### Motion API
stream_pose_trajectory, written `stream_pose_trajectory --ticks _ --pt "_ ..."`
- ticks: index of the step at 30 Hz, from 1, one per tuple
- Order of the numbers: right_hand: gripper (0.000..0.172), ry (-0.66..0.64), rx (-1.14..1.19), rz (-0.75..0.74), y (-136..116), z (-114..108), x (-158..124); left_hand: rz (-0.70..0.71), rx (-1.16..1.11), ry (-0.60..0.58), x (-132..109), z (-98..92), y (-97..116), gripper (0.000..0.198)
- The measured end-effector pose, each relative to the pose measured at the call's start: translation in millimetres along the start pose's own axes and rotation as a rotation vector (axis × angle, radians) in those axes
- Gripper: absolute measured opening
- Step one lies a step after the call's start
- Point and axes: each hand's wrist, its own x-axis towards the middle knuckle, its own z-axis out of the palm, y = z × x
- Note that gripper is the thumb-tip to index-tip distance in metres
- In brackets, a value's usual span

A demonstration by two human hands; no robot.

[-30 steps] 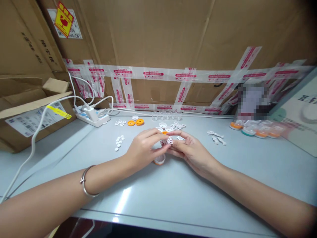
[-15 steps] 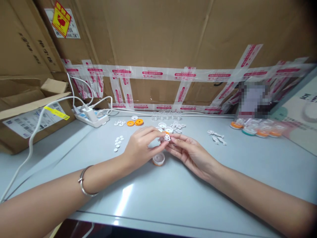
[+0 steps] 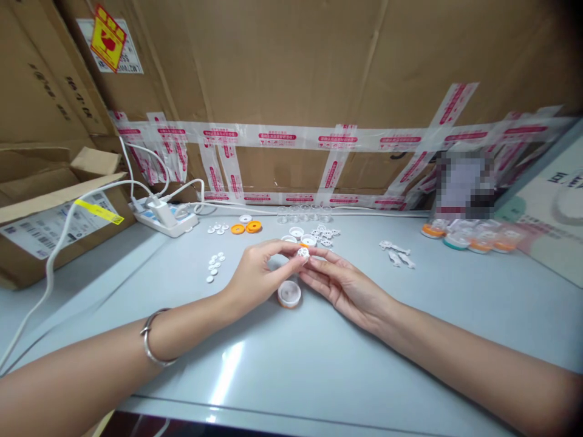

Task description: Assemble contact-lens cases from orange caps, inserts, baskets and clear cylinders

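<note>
My left hand [image 3: 257, 272] and my right hand [image 3: 347, 285] meet over the middle of the grey table [image 3: 319, 352]. Between their fingertips they pinch a small white perforated plastic piece [image 3: 303, 253]. Just below, on the table, sits a small round clear cap with an orange rim [image 3: 289, 294], touching the left hand's fingers. A silver bracelet [image 3: 152, 340] circles my left wrist.
Behind the hands lie white discs [image 3: 214, 265], orange rings [image 3: 246, 227], small clear cups [image 3: 304, 212] and white cut-out parts [image 3: 397, 253]. A power strip with cables [image 3: 164, 213] sits back left, a cardboard box [image 3: 50, 212] at left, finished orange and teal pieces [image 3: 469, 238] at right.
Both hands have drifted slightly toward me and the white piece has been turned between the fingertips. The round cap below has come out from under the left hand.
</note>
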Motion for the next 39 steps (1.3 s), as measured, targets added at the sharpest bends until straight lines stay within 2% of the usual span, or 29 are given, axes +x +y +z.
stream_pose_trajectory --ticks 6,12,18,23,30,35,39 --pt "0.02 0.014 -0.007 0.001 -1.8 0.5 0.7 0.088 0.079 -0.039 1.2 -0.8 0.2 0.016" --pt "0.009 -0.029 -0.032 -0.013 -2.6 2.1 -4.1 0.218 0.23 -0.004 -0.4 -0.1 -2.9 0.016" --pt "0.013 -0.03 -0.006 -0.023 -2.1 -0.2 -2.0 0.313 0.316 0.053 -1.3 -0.7 -3.9 0.014" --pt "0.013 -0.006 -0.012 -0.018 -0.4 1.7 -3.7 0.329 0.349 0.055 0.5 0.5 -3.7 0.013" --pt "0.006 -0.066 -0.046 -0.03 -1.1 2.7 -7.0 0.349 0.355 0.047 0.1 1.1 -5.6 0.012" --pt "0.022 -0.069 -0.017 -0.034 -1.1 -0.5 -4.5 0.344 0.365 0.057 -0.9 -0.2 -6.2 0.013" --pt "0.018 -0.061 -0.019 -0.047 0.1 -1.2 -1.9 0.379 0.399 0.074 -0.2 -0.4 -4.9 0.013"
